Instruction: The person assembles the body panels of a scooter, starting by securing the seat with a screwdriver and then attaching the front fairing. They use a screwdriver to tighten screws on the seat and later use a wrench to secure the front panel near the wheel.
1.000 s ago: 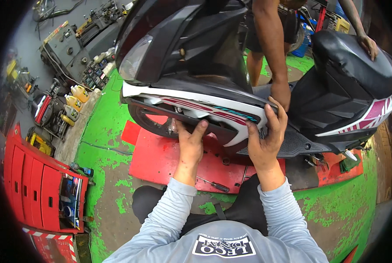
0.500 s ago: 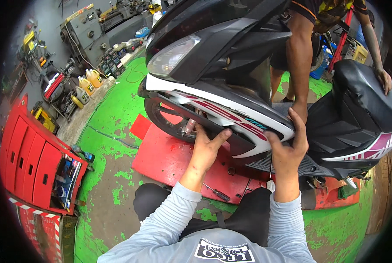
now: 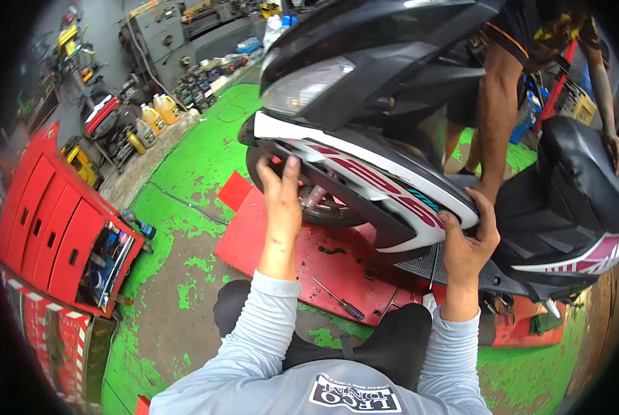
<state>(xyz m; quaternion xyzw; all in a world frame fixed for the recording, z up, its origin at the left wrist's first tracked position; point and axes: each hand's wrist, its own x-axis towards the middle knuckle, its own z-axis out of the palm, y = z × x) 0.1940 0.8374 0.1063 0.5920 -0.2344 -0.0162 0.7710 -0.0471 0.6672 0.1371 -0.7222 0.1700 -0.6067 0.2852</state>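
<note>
A white side fairing panel with pink and teal graphics and a dark lower section sits along the front of a black scooter. My left hand grips the panel's front lower edge, beside the front wheel; some fingertips are hidden. At the panel's rear end my right hand is closed round the edge, thumb on the outer face. A screwdriver lies on the red platform under the scooter, close to a small black curved piece.
Another person's arm reaches down behind the panel, and their other hand rests on the scooter's seat. A red tool cabinet stands at the left. Several bottles line the wall, near a grey machine.
My left hand has shifted from the panel's lower middle to its front end. My right hand keeps its hold at the rear. The whole view has shifted slightly.
</note>
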